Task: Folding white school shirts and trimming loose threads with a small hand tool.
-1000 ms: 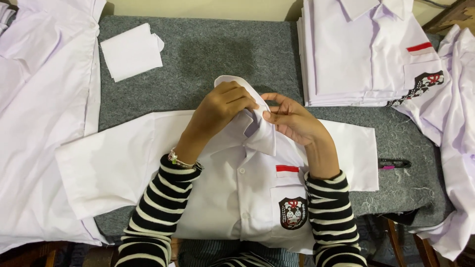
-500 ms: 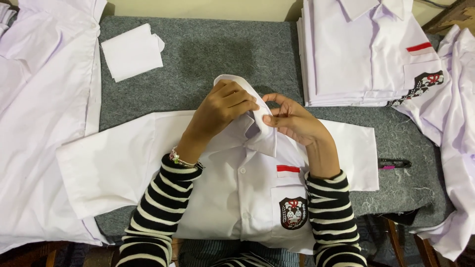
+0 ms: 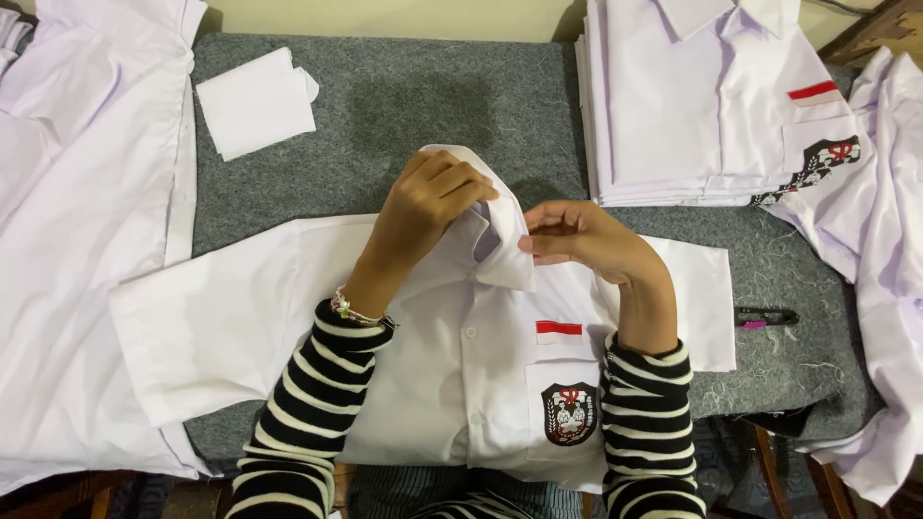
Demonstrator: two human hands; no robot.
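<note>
Up top, bare grey felt table cover (image 3: 413,106) lies open between a folded white cloth piece (image 3: 255,101) and a stack of folded white shirts (image 3: 711,96). Spread at the near edge, the white short-sleeved shirt (image 3: 240,317) has its collar (image 3: 500,226) raised: left hand (image 3: 428,207) clamped over it, right hand (image 3: 582,235) pinching its tip. A red-white strip (image 3: 559,332) sits above a black shield badge (image 3: 569,413).

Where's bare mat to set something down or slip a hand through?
Largest bare grey mat: behind the hands, between the small folded white cloth and the stack of folded shirts. A smaller patch on the right holds the small black clipper. Crowded elsewhere: the flat shirt under left hand and right hand, loose shirts at both edges.
</note>
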